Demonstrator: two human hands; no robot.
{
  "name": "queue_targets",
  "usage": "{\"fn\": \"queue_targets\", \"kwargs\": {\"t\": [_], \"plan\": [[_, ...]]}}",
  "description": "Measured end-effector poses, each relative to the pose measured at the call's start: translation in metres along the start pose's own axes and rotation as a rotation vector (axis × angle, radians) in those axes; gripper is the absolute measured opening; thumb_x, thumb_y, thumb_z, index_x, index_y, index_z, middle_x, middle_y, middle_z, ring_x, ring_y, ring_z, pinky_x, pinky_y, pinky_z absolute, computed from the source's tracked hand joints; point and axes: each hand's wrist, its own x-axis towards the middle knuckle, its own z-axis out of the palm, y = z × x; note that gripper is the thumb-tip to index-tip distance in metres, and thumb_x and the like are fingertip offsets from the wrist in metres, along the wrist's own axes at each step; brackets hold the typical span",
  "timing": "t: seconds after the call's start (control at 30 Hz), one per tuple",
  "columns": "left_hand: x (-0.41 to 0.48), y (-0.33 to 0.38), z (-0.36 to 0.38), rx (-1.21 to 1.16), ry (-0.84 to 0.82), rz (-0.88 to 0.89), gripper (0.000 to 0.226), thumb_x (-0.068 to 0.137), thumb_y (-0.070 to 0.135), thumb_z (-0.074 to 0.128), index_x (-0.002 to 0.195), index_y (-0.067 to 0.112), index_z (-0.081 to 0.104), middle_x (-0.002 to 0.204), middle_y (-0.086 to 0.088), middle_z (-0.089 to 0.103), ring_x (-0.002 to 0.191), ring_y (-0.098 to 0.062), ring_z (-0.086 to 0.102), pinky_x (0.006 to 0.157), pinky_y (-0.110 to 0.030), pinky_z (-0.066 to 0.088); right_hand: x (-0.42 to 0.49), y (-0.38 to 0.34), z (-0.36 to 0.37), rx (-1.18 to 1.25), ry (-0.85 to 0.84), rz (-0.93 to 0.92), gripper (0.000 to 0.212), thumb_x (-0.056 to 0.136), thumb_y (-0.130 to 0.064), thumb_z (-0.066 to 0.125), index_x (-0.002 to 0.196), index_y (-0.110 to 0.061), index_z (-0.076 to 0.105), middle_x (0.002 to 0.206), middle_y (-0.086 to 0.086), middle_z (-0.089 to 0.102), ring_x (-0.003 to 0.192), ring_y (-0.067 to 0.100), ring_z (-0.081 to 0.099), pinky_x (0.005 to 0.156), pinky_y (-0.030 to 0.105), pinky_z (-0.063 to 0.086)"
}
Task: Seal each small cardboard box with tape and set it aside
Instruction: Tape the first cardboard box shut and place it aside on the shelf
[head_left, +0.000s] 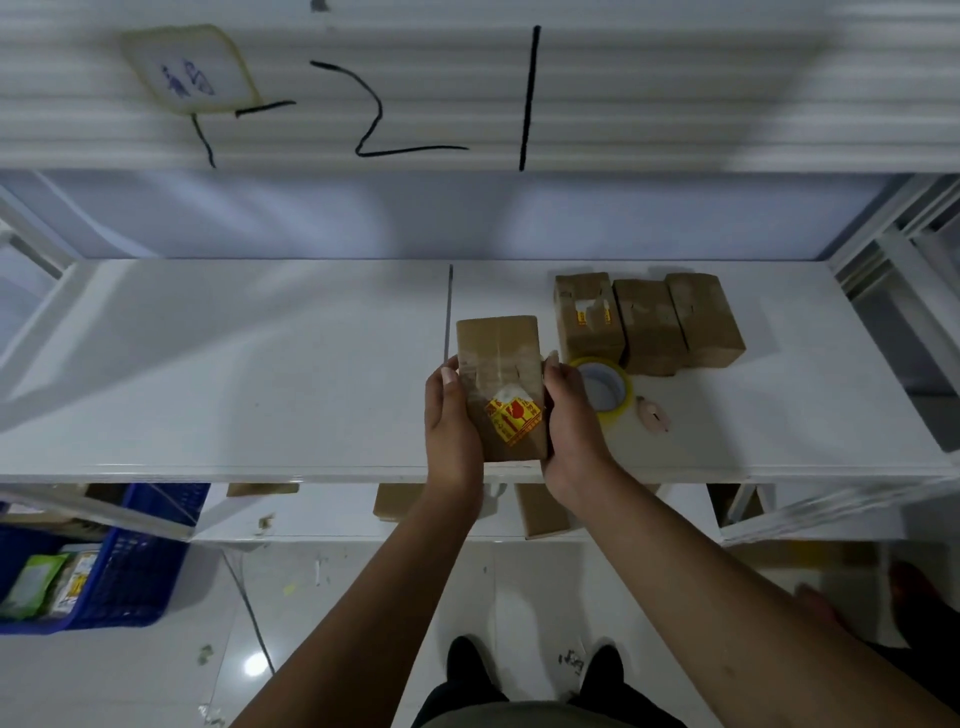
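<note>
A small brown cardboard box (501, 364) with a red and yellow sticker stands near the front edge of the white shelf (234, 374). My left hand (451, 426) grips its left side and my right hand (571, 421) grips its right side. A roll of clear tape with a yellow core (610, 389) lies just right of my right hand. Three more small cardboard boxes (649, 325) stand in a row behind the tape, at the back right.
A small pinkish cutter (653, 414) lies right of the tape roll. A blue crate (124, 566) with packets sits on the floor at the left. More cardboard boxes (543, 512) rest on the lower shelf. White shelf posts rise at both sides.
</note>
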Motion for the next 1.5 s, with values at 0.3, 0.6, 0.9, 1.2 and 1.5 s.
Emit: {"fn": "queue_targets", "kwargs": {"t": [0.3, 0.6, 0.9, 1.2, 1.5], "plan": [[-0.018, 0.009, -0.026, 0.021, 0.008, -0.002, 0.036, 0.111, 0.046, 0.039, 0.137, 0.032, 0.059, 0.127, 0.002, 0.070, 0.116, -0.019, 0.069, 0.093, -0.040, 0.062, -0.017, 0.003, 0.006, 0.064, 0.003, 0.124, 0.020, 0.107, -0.020, 0.051, 0.120, -0.022, 0.066, 0.114, 0.011, 0.076, 0.095, 0.030, 0.071, 0.099, 0.055, 0.055], [-0.055, 0.016, -0.036, 0.073, 0.070, 0.078, 0.037, 0.108, 0.044, 0.049, 0.143, 0.033, 0.053, 0.131, 0.000, 0.067, 0.114, -0.018, 0.071, 0.090, -0.035, 0.063, -0.040, 0.013, 0.005, -0.135, -0.181, 0.081, 0.067, 0.079, -0.072, 0.071, 0.126, -0.024, 0.067, 0.114, 0.008, 0.078, 0.106, 0.030, 0.075, 0.099, 0.057, 0.057], [-0.082, 0.020, -0.051, 0.196, 0.289, 0.246, 0.035, 0.107, 0.040, 0.056, 0.139, 0.028, 0.064, 0.116, 0.001, 0.074, 0.097, -0.010, 0.075, 0.072, -0.021, 0.061, -0.059, 0.023, 0.021, -0.438, -0.252, -0.160, 0.045, 0.090, -0.059, 0.070, 0.119, -0.027, 0.057, 0.113, -0.001, 0.073, 0.101, 0.017, 0.072, 0.088, 0.042, 0.062], [-0.090, 0.032, -0.079, 0.135, 0.352, 0.270, 0.040, 0.106, 0.049, 0.055, 0.142, 0.031, 0.058, 0.125, 0.000, 0.070, 0.108, -0.015, 0.074, 0.083, -0.033, 0.065, -0.074, 0.031, 0.048, -0.404, -0.409, -0.114, 0.050, 0.087, -0.060, 0.074, 0.121, -0.029, 0.055, 0.112, -0.001, 0.075, 0.097, 0.017, 0.075, 0.087, 0.040, 0.062], [-0.066, 0.057, -0.141, 0.080, 0.356, 0.261, 0.040, 0.107, 0.049, 0.050, 0.143, 0.031, 0.058, 0.125, 0.000, 0.071, 0.103, -0.012, 0.076, 0.079, -0.031, 0.065, -0.073, 0.055, 0.115, -0.451, -0.434, -0.113, 0.057, 0.084, -0.071, 0.069, 0.122, -0.032, 0.054, 0.110, 0.000, 0.075, 0.099, 0.020, 0.075, 0.095, 0.051, 0.061]]}}
